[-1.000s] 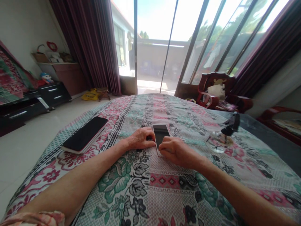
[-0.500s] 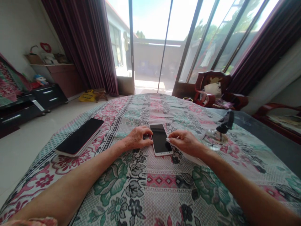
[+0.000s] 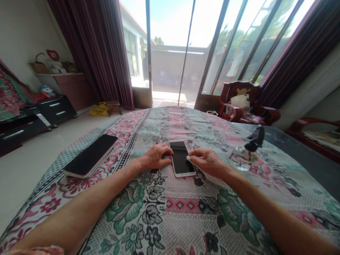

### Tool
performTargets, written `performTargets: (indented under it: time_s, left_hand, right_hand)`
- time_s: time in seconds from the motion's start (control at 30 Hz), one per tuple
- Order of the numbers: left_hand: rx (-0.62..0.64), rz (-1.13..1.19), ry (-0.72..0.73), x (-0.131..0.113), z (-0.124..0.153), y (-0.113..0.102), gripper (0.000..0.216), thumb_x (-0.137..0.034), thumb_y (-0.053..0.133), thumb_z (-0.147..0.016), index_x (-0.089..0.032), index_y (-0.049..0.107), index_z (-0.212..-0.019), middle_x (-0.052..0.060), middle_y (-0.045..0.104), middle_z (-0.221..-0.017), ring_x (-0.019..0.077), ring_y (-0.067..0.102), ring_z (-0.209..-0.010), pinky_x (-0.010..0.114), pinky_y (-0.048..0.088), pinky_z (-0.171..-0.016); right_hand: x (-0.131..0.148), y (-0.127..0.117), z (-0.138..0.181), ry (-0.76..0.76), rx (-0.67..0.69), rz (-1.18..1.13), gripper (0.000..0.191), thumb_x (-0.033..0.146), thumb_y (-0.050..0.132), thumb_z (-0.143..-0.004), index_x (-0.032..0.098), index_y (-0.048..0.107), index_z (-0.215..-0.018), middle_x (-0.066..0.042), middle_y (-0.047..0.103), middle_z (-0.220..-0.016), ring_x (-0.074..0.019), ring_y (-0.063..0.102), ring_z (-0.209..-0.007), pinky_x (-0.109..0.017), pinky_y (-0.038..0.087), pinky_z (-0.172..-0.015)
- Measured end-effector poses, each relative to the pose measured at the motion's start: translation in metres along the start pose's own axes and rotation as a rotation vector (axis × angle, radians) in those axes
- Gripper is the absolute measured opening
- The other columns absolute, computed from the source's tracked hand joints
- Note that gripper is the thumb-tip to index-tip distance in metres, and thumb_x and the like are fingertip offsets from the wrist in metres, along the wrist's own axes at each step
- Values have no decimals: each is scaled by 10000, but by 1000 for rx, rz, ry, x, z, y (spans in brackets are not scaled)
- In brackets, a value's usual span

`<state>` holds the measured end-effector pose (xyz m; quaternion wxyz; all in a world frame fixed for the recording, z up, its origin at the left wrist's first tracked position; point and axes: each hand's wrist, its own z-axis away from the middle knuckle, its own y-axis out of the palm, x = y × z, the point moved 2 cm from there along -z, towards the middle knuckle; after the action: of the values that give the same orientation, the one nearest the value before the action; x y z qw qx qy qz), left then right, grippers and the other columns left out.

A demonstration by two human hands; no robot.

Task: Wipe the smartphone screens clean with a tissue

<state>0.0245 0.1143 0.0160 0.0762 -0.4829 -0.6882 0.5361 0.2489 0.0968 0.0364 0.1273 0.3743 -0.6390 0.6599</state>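
Observation:
A white smartphone [image 3: 182, 161] lies flat, dark screen up, on the patterned tablecloth. My left hand [image 3: 156, 156] rests at its left edge, curled fingers and thumb against the rim, holding it in place. Over the right side of the screen, my right hand [image 3: 208, 161] pinches a thin white tissue [image 3: 189, 158]. Its tip touches or nearly touches the glass, and more pale material trails below the palm. A clear round spray bottle [image 3: 244, 157] with a black nozzle stands just right of my right hand.
To the left lies a black-covered notebook [image 3: 91, 154]. The floral tablecloth [image 3: 183, 219] covers the rounded table. Beyond its far side are a wooden chair [image 3: 240, 101] with things on it, a yellow bag [image 3: 98, 109], purple curtains [image 3: 92, 49] and glass doors [image 3: 170, 71].
My right hand, with the tissue, has shifted slightly left over the smartphone's screen. My left hand stays at the smartphone's edge, almost unmoved.

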Motion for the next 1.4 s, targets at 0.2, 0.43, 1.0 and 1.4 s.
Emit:
performTargets:
  time_s: [0.2,0.43,1.0,1.4]
  left_hand:
    - [27,-107,85,-6,1,-1,155,-309,600,-824,-157,612,-851,45,622,-795,165,569,-760,294,472,-709]
    - [-38,-304,220,-23,-1,-6,565,-606,601,-752,-152,590,-1088,115,635,-1032,263,576,-948,426,467,-852]
    - [230,-226,137,-26,-1,-8,742,-513,659,-689,-139,457,-1298,132,579,-1251,284,536,-1122,404,376,-986]
    - [295,-304,46,-24,-1,-23,732,-511,646,-705,-180,441,-1325,127,559,-1266,300,517,-1129,423,366,-949]
  right_hand:
    - [-6,2,-3,-1,57,-158,206,308,515,-812,175,670,-838,-51,690,-829,-148,593,-702,-276,460,-658]
    - [-6,6,-9,-196,167,-158,149,263,528,-806,196,655,-769,-36,691,-971,-152,612,-823,-265,470,-755]
    - [-2,7,-6,-210,142,-294,151,289,532,-814,214,662,-832,-25,689,-894,-140,606,-778,-254,488,-706]
    - [-15,4,-8,-170,-107,-109,132,269,545,-804,207,662,-795,-28,684,-783,-154,602,-714,-288,476,-672]
